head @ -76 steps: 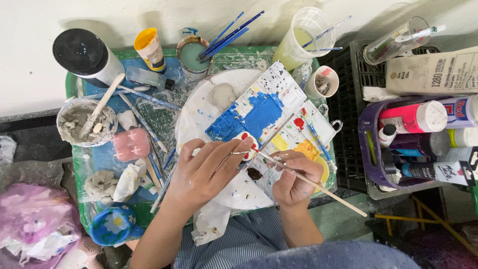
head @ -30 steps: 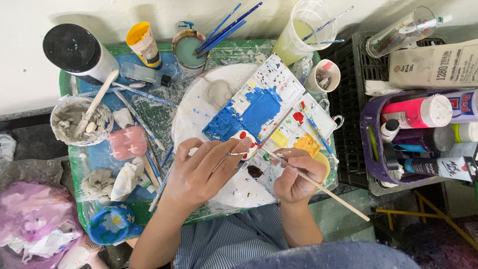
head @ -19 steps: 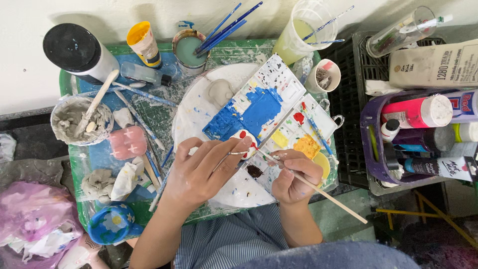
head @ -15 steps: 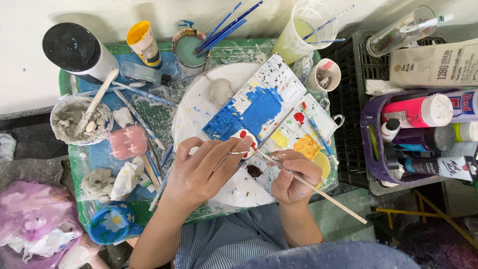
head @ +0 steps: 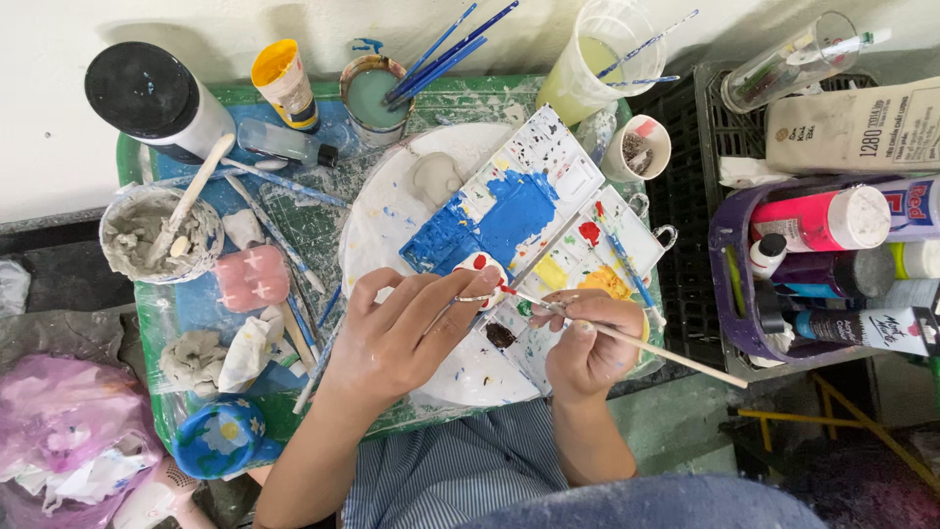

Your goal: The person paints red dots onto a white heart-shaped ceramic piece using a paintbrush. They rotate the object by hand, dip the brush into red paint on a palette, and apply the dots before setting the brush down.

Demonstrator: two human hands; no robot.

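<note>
My left hand (head: pixel 397 328) pinches a small white clay figure with red spots (head: pixel 483 269) at its fingertips, above a round white plate (head: pixel 377 211). My right hand (head: pixel 586 338) grips a thin wooden paintbrush (head: pixel 636 340), its tip touching the figure's lower side. A white paint palette (head: pixel 534 211) with blue, red and yellow paint lies on the plate just beyond both hands. A second brush (head: pixel 620 257) rests on the palette.
A green tray (head: pixel 294 211) holds a clay bowl with a stick (head: pixel 157 235), a pink block (head: pixel 252 278), a yellow paint bottle (head: pixel 283 83), a cup of brushes (head: pixel 375 96) and a water cup (head: pixel 586 69). A purple basket of paint bottles (head: pixel 822 260) stands right.
The view has shifted slightly. My hands stay in place, with the brush tip making small strokes on the clay figure.
</note>
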